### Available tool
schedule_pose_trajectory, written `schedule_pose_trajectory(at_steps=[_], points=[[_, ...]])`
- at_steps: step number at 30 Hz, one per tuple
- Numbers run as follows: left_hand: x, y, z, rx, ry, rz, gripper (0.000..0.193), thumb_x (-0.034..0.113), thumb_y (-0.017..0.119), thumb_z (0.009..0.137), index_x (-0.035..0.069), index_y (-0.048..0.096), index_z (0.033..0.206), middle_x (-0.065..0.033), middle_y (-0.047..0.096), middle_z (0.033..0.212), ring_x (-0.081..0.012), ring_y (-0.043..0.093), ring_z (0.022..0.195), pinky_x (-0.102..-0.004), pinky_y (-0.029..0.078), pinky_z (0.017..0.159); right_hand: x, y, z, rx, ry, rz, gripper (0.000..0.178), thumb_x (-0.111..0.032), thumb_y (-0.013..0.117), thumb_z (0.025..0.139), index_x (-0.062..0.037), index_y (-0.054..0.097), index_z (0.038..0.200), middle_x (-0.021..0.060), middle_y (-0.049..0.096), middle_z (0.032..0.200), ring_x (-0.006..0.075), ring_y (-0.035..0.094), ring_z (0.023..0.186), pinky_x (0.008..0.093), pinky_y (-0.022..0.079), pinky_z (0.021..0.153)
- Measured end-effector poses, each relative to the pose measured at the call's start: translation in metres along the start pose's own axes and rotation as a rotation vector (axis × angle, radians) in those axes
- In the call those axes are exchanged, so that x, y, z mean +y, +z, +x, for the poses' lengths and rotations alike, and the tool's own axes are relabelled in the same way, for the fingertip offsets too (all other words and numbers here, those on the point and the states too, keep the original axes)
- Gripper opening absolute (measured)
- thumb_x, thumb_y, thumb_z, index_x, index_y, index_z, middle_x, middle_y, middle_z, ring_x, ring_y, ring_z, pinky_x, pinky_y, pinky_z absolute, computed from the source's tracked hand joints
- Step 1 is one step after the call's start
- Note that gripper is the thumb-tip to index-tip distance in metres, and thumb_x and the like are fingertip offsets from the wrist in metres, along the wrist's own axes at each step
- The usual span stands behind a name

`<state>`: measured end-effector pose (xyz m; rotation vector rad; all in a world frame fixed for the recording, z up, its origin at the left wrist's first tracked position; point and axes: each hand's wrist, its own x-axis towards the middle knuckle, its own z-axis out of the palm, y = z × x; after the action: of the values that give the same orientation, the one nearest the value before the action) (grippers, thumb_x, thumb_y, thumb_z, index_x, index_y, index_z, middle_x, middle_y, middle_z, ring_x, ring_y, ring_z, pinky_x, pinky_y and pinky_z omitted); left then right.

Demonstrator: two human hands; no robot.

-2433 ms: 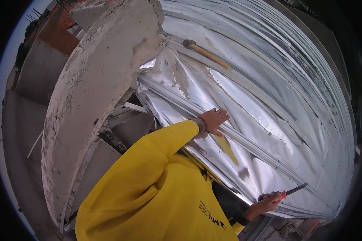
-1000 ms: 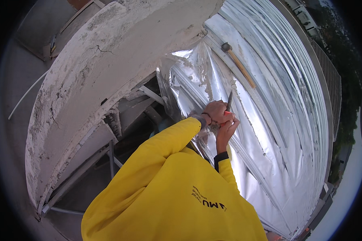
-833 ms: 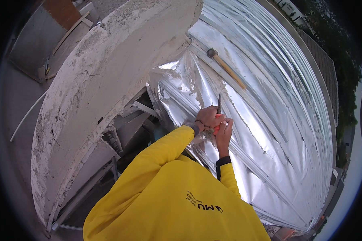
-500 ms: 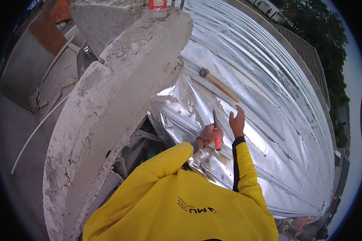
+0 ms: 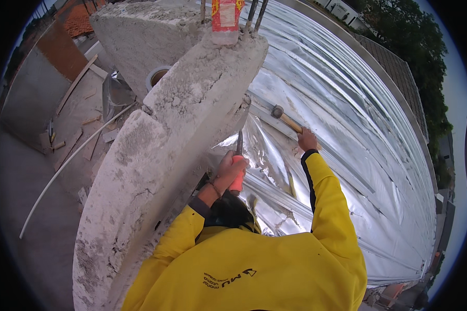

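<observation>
My left hand (image 5: pixel 226 172) is wrapped round the orange-red handle of a chisel (image 5: pixel 237 176). Its dark metal shaft points up and away, close beside the rough concrete wall (image 5: pixel 155 155). Farther right, my right hand (image 5: pixel 308 140) is closed round the end of a wooden handle belonging to a hammer (image 5: pixel 288 121). The hammer's rounded grey head lies away from me, at or just above a metal batten on the silver foil sheeting (image 5: pixel 347 160). Whether the chisel's tip touches the concrete I cannot tell.
Atop the wall stands a clear container with a red and yellow label (image 5: pixel 225 18), beside upright steel bars (image 5: pixel 255 15). A roll of tape (image 5: pixel 153 79) sits by the wall's left side. A pale pipe (image 5: pixel 70 158) curves over the lower floor, where wood scraps lie. Metal battens cross the foil.
My right hand, open before, has reached forward and closed on the hammer's handle. My left hand has carried the chisel left, nearer the wall. The view has shifted slightly.
</observation>
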<state>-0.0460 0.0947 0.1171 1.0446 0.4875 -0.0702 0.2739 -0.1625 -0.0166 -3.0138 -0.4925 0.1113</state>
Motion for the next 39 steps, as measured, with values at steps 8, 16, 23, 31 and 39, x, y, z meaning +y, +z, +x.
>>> schedule_pose_trajectory(at_steps=[8, 16, 23, 31, 39], points=[[0.009, -0.032, 0.046, 0.069, -0.057, -0.003, 0.025, 0.02, 0.065, 0.087, 0.01, 0.049, 0.104, -0.0035, 0.054, 0.077, -0.0128, 0.055, 0.058, -0.03, 0.047, 0.043, -0.026, -0.01, -0.01, 0.208, -0.131, -0.061, 0.025, -0.026, 0.062, 0.09, -0.0039, 0.059, 0.101, 0.0162, 0.067, 0.094, 0.0373, 0.067, 0.083, 0.0481, 0.053, 0.072], [0.008, -0.017, 0.087, 0.067, -0.035, -0.074, 0.018, 0.021, 0.062, 0.088, 0.009, 0.052, 0.097, -0.0023, 0.052, 0.075, -0.0119, 0.052, 0.056, -0.0257, 0.044, 0.043, -0.086, -0.052, -0.125, 0.292, 0.317, 0.578, 0.036, -0.036, 0.062, 0.091, -0.0026, 0.061, 0.103, 0.0177, 0.066, 0.078, 0.0374, 0.066, 0.076, 0.0474, 0.05, 0.07], [0.001, -0.012, 0.117, 0.005, -0.039, -0.071, 0.015, 0.025, 0.061, 0.09, 0.012, 0.052, 0.093, -0.0032, 0.055, 0.073, -0.0126, 0.053, 0.055, -0.0276, 0.046, 0.042, -0.131, -0.116, -0.191, 0.379, 0.17, 1.385, 0.021, -0.022, 0.067, 0.09, -0.0033, 0.058, 0.094, 0.0069, 0.058, 0.071, 0.0211, 0.058, 0.064, 0.0329, 0.046, 0.064], [0.013, 0.022, 0.154, 0.128, 0.007, -0.148, 0.017, 0.022, 0.063, 0.088, 0.011, 0.051, 0.093, -0.0041, 0.055, 0.074, -0.0131, 0.056, 0.058, -0.0246, 0.045, 0.041, -0.171, -0.116, -0.234, 0.26, 0.341, 1.974, 0.021, -0.025, 0.058, 0.099, -0.0069, 0.047, 0.1, -0.0035, 0.043, 0.063, 0.0048, 0.041, 0.044, 0.0233, 0.036, 0.039], [0.021, 0.055, 0.195, 0.248, -0.015, -0.164, 0.017, 0.025, 0.057, 0.088, 0.014, 0.044, 0.083, -0.0037, 0.049, 0.066, -0.0136, 0.044, 0.045, -0.0245, 0.029, 0.036, -0.167, -0.164, -0.262, 0.584, 0.22, 2.237, 0.017, -0.023, 0.054, 0.101, -0.0085, 0.046, 0.098, -0.0018, 0.041, 0.062, 0.0069, 0.038, 0.045, 0.025, 0.037, 0.043]])
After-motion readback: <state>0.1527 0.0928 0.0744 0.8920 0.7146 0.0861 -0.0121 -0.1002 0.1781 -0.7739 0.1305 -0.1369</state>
